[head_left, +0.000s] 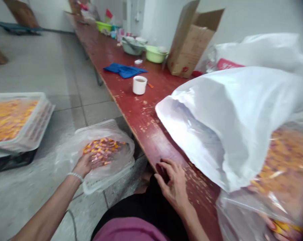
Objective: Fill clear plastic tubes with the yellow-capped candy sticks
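My left hand (pixel 85 164) reaches down at the edge of a lined white basket (pixel 92 187), its fingertips among small yellow and pink wrapped pieces (pixel 103 150). Those fingers are blurred and partly hidden, so what they hold cannot be made out. Over the edge of the red table (pixel 151 132), my right hand (pixel 173 182) rests with fingers apart and slightly curled, holding nothing. A large white bag (pixel 216 110) lies on the table beyond it. To the right is a clear bag of orange and pink pieces (pixel 287 167).
A white cup (pixel 139 85), a blue cloth (pixel 125 70), a green bowl (pixel 155 54) and an open cardboard box (pixel 189 50) stand farther along the table. A crate (pixel 38 129) of orange pieces is at left. Another person's fingers (pixel 267 221) show at lower right.
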Available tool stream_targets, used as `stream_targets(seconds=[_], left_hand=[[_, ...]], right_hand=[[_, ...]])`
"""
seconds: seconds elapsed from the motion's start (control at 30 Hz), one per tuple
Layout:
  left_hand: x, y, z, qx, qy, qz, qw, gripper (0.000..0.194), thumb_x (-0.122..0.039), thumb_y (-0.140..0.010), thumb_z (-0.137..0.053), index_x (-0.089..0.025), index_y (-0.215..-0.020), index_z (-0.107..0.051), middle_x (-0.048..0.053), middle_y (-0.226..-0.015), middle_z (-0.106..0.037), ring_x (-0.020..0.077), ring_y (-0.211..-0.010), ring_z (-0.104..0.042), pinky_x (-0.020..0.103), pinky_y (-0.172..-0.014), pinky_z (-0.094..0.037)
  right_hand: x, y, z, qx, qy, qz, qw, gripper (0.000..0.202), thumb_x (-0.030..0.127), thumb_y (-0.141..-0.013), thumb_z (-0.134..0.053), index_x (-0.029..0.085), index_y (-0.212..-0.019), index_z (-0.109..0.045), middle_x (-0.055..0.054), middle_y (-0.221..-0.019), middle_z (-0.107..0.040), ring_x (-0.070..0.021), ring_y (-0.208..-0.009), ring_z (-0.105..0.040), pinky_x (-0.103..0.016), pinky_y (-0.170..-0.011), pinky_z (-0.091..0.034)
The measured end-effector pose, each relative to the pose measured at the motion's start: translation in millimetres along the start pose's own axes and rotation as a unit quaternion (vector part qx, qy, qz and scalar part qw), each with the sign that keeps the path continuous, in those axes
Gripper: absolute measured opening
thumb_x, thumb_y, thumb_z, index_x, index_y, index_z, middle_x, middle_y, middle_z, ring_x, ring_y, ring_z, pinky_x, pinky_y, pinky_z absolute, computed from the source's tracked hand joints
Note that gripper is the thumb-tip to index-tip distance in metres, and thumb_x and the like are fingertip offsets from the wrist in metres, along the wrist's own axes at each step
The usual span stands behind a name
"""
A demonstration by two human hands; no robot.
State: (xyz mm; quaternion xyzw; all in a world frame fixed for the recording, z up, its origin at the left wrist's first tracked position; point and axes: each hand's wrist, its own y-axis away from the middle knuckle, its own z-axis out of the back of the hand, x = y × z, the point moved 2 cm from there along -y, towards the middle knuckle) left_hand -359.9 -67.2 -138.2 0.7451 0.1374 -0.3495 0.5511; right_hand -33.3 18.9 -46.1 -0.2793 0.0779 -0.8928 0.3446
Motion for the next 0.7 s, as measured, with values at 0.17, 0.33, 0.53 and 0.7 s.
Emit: stream_targets(seconds=[0.17,0.33,0.53,0.7], left_hand=[[-16,57,-49.1,0.085,-0.051,-0.268,0.958,0.034,-0.005,-0.060,-0.064,-0.022,-0.090,-0.058,-0.003,-0.074,-0.065,0.0108,-0.051,-0.059,0.018,-0.044,-0.048],[-25,133,-151.3,0.249,-0.220,-0.475,0.815,0.018,-0.016,-0.069,-0.063,-0.021,-0.086,-0.066,0.001,-0.088,-0.067,0.0150,-0.082,-0.061,0.022,-0.074,-0.050],[5,154,-322.7,0.368,-0.428,-0.537,0.627,0.030,-0.009,-0.077,-0.046,-0.019,-0.093,-0.069,0.006,-0.084,-0.068,0.0205,-0.084,-0.061,0.030,-0.087,-0.042],[27,142,-409.5,0.325,-0.495,-0.499,0.633,0.028,-0.022,-0.080,-0.047,-0.013,-0.098,-0.067,0.016,-0.086,-0.067,0.0334,-0.091,-0.059,0.044,-0.085,-0.041]], right_hand=[[2,-1,15,-0.052,-0.080,-0.031,0.995,0.026,0.023,-0.078,-0.057,0.027,-0.103,-0.060,-0.005,-0.104,-0.063,-0.0226,-0.096,-0.060,-0.039,-0.081,-0.050],[-50,-24,59,-0.155,-0.053,-0.067,0.984,0.030,0.013,-0.080,-0.046,0.023,-0.106,-0.058,-0.007,-0.101,-0.064,-0.0213,-0.096,-0.059,-0.038,-0.083,-0.050],[-163,-58,90,-0.142,0.147,-0.154,0.967,0.046,-0.004,-0.064,-0.039,0.014,-0.100,-0.062,-0.012,-0.098,-0.063,-0.0257,-0.093,-0.056,-0.044,-0.080,-0.048],[-184,-57,83,-0.121,0.165,-0.157,0.966,0.045,-0.005,-0.064,-0.038,0.014,-0.094,-0.066,-0.015,-0.099,-0.063,-0.0288,-0.095,-0.053,-0.047,-0.082,-0.045]])
